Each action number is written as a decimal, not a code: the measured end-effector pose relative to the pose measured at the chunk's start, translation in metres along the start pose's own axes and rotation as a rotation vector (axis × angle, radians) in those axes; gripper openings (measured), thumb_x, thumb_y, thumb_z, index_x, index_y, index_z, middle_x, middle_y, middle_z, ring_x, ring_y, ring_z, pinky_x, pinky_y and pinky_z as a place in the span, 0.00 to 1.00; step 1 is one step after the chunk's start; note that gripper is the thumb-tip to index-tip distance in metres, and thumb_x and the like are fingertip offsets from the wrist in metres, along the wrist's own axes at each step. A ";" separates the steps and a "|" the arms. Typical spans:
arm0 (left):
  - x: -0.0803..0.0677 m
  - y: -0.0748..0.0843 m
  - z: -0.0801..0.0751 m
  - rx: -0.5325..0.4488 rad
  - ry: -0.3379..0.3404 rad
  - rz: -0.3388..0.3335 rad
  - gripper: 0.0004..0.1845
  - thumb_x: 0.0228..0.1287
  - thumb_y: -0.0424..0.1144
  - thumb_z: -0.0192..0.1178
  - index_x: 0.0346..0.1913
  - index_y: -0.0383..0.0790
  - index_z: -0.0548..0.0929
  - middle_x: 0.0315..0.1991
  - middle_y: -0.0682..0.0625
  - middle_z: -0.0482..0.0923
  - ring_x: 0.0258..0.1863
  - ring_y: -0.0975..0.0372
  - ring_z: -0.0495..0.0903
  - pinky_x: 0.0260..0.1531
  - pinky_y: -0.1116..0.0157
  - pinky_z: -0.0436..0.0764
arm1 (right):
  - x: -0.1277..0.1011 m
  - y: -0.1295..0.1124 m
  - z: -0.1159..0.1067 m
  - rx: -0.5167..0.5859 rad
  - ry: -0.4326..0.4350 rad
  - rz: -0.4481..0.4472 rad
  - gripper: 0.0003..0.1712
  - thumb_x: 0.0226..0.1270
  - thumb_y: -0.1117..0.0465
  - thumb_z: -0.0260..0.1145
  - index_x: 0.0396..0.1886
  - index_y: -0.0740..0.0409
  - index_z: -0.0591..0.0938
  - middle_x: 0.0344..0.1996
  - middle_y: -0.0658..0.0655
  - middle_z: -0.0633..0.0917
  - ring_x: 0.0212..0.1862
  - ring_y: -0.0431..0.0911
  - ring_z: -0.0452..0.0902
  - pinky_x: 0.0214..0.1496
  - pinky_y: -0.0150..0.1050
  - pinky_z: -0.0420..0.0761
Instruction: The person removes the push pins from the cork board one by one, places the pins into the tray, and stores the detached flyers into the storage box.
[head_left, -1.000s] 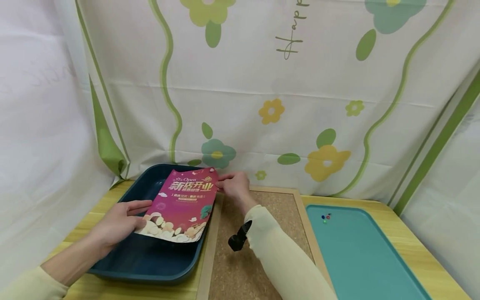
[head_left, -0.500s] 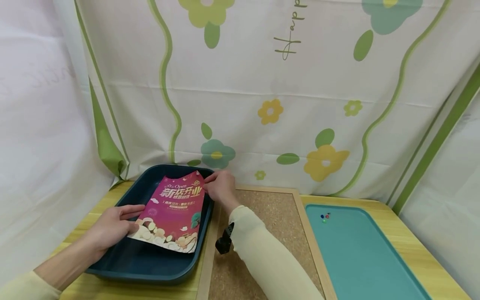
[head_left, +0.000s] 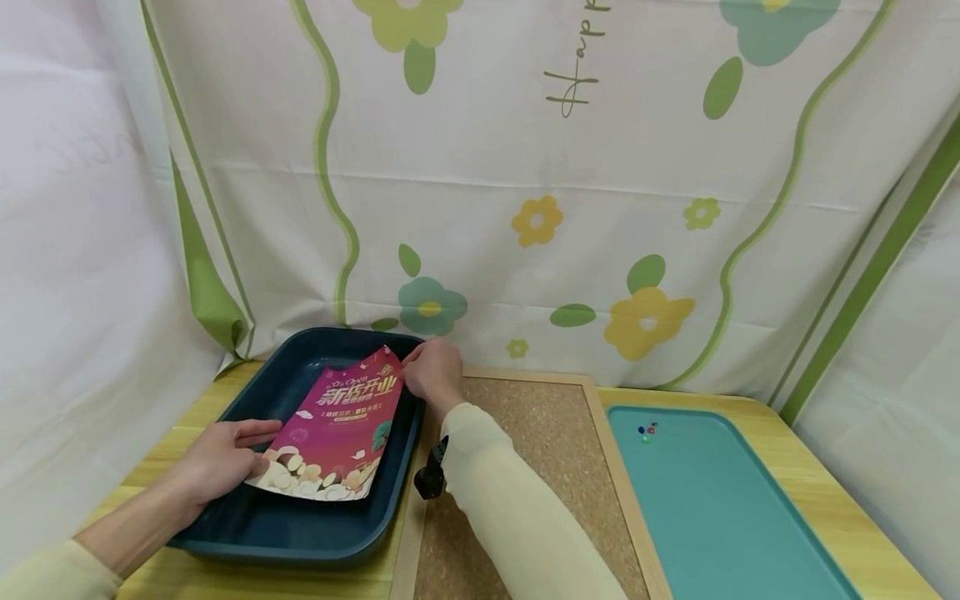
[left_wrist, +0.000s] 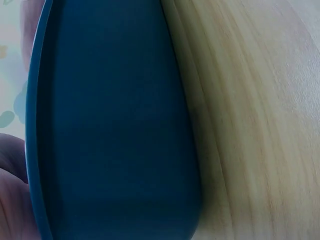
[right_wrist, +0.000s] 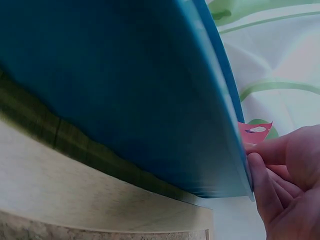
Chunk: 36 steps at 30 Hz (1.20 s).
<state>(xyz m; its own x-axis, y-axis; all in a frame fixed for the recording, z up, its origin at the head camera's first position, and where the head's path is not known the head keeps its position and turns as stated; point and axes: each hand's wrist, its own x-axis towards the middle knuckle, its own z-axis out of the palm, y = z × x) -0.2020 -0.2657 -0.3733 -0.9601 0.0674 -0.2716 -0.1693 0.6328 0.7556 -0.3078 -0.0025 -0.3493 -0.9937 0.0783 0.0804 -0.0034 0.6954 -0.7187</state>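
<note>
A magenta printed flyer [head_left: 341, 425] with gold lettering lies tilted inside the dark blue tray [head_left: 300, 529], its top edge curling up. My left hand [head_left: 225, 458] pinches the flyer's lower left edge between thumb and fingers, reaching over the tray's left rim. At the upper right corner, my right hand [head_left: 437, 367] grips the flyer beside the tray's rim. The right wrist view shows the right hand's [right_wrist: 287, 175] thumb and forefinger near a red corner of the flyer [right_wrist: 254, 131]. Most of the left hand [left_wrist: 12, 200] is hidden behind the tray wall [left_wrist: 120, 120] in the left wrist view.
Right of the tray lies a wood-framed cork board [head_left: 540, 442], under my right forearm. Farther right is a teal tray [head_left: 720, 508] with several tiny coloured pieces [head_left: 647, 432], too small to identify. A white floral curtain [head_left: 480, 167] hangs behind the wooden table [head_left: 847, 483].
Both hands have moved left and the flyer has shifted left and lower into the dark blue tray. The hold of both hands on it looks unchanged.
</note>
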 end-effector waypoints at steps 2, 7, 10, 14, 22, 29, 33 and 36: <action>0.001 -0.001 0.001 0.019 0.008 0.002 0.36 0.69 0.26 0.57 0.78 0.20 0.62 0.75 0.22 0.65 0.68 0.34 0.71 0.64 0.42 0.80 | 0.000 0.000 0.000 -0.012 -0.008 -0.007 0.06 0.69 0.57 0.77 0.32 0.52 0.94 0.36 0.51 0.91 0.41 0.46 0.79 0.39 0.38 0.83; 0.002 -0.004 0.001 0.048 0.011 -0.015 0.34 0.70 0.26 0.57 0.77 0.19 0.62 0.75 0.23 0.66 0.69 0.32 0.70 0.66 0.41 0.79 | -0.003 -0.002 0.001 -0.049 -0.029 -0.043 0.06 0.70 0.57 0.76 0.34 0.52 0.94 0.35 0.51 0.91 0.38 0.45 0.79 0.38 0.37 0.83; 0.002 -0.006 0.001 0.051 0.008 -0.022 0.34 0.71 0.26 0.57 0.76 0.18 0.63 0.74 0.22 0.66 0.69 0.32 0.70 0.66 0.41 0.79 | -0.004 -0.002 0.003 -0.078 -0.034 -0.072 0.05 0.70 0.57 0.75 0.36 0.52 0.94 0.36 0.51 0.91 0.37 0.44 0.79 0.37 0.36 0.84; 0.001 -0.006 0.000 0.067 0.020 -0.027 0.34 0.71 0.27 0.57 0.76 0.18 0.63 0.74 0.21 0.64 0.68 0.32 0.69 0.65 0.40 0.79 | -0.005 -0.003 0.006 -0.099 -0.043 -0.110 0.05 0.70 0.59 0.75 0.37 0.54 0.94 0.37 0.51 0.92 0.37 0.43 0.80 0.38 0.36 0.86; 0.002 -0.002 -0.002 0.112 0.036 -0.024 0.35 0.75 0.32 0.59 0.77 0.18 0.61 0.74 0.19 0.62 0.70 0.31 0.72 0.66 0.39 0.79 | -0.003 0.005 0.003 -0.029 -0.057 -0.173 0.06 0.70 0.58 0.76 0.40 0.56 0.94 0.39 0.52 0.91 0.37 0.42 0.81 0.39 0.35 0.86; -0.005 0.026 -0.001 0.284 0.148 0.075 0.43 0.80 0.57 0.57 0.80 0.25 0.60 0.74 0.21 0.64 0.70 0.29 0.71 0.63 0.32 0.76 | -0.003 0.030 -0.041 -0.044 -0.089 -0.309 0.17 0.78 0.51 0.69 0.56 0.56 0.89 0.49 0.54 0.92 0.50 0.46 0.87 0.52 0.42 0.88; -0.017 0.054 0.009 0.370 0.220 0.202 0.48 0.78 0.68 0.51 0.83 0.33 0.59 0.77 0.23 0.63 0.71 0.29 0.69 0.62 0.28 0.74 | -0.005 0.051 -0.081 -0.101 -0.124 -0.322 0.24 0.79 0.46 0.66 0.66 0.54 0.84 0.57 0.57 0.90 0.59 0.51 0.86 0.61 0.50 0.86; -0.023 0.077 0.020 0.386 0.251 0.316 0.47 0.78 0.69 0.50 0.84 0.37 0.59 0.80 0.26 0.59 0.75 0.28 0.63 0.66 0.25 0.67 | -0.006 0.068 -0.111 -0.168 -0.131 -0.321 0.30 0.79 0.43 0.64 0.72 0.53 0.79 0.65 0.60 0.85 0.66 0.56 0.83 0.65 0.55 0.83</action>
<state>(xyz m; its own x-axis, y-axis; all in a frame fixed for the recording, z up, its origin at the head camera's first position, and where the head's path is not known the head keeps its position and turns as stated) -0.1886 -0.2026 -0.3205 -0.9824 0.1441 0.1185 0.1841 0.8512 0.4914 -0.2896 0.1239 -0.3222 -0.9511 -0.2467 0.1860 -0.3088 0.7780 -0.5472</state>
